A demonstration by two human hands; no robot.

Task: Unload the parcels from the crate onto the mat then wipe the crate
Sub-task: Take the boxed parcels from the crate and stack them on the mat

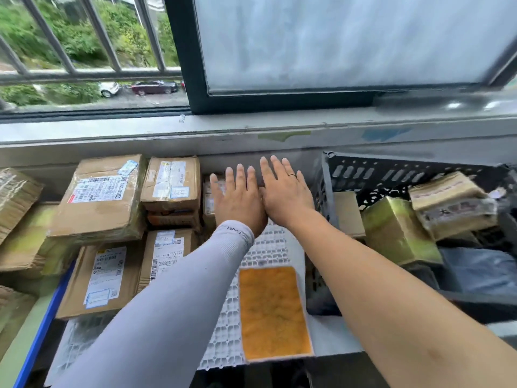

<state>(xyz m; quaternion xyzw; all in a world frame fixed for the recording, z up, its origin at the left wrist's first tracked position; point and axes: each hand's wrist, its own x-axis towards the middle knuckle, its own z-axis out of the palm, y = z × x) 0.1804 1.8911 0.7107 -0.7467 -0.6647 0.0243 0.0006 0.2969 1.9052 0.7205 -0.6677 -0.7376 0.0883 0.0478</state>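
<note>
My left hand [239, 197] and my right hand [282, 191] lie side by side with straight fingers, palms down, at the far end of the white lattice mat [268, 247], over something dark that they mostly hide. Neither hand grips anything. Several cardboard parcels [103, 197] with shipping labels are stacked on the mat's left part. The black plastic crate [372, 175] stands at the right and holds more parcels [397, 231], some wrapped in yellowish tape. An orange cloth [274, 312] lies flat on the mat between my forearms.
A grey window ledge [251, 133] and wall run along the far side, with a barred open window above. More taped parcels [16, 197] sit at the far left. A blue edge [42, 329] borders the mat's left side. A dark bag [481, 270] lies in the crate.
</note>
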